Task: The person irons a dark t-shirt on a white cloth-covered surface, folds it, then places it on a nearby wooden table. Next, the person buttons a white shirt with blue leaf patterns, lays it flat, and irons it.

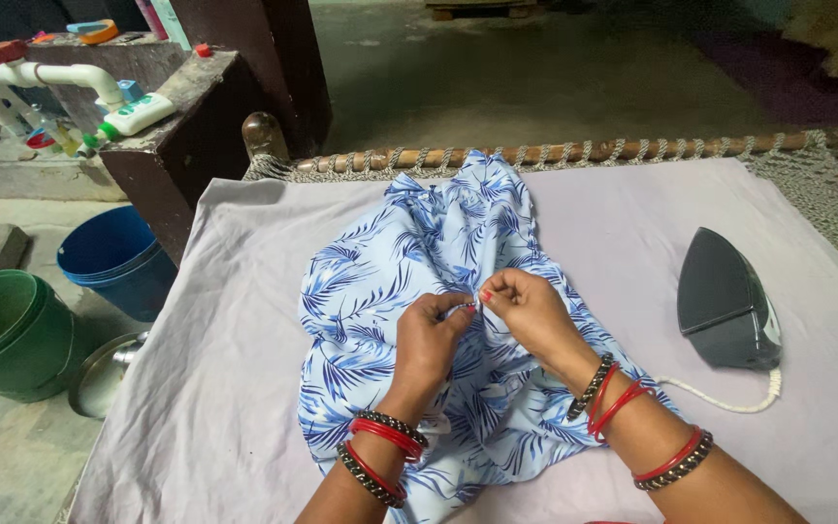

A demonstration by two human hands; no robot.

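Both hands meet mid-frame: left hand (431, 335) and right hand (533, 312), grips pinched on leaf-print garment (409, 252), bunching fabric; iron (726, 303) parked at 3 o'clock, clear.

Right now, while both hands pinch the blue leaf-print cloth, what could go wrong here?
1. The iron stands close to the right hand; if hot, it might burn a forearm.
2. Its cord lies near the garment; pulling the cloth may drag it.
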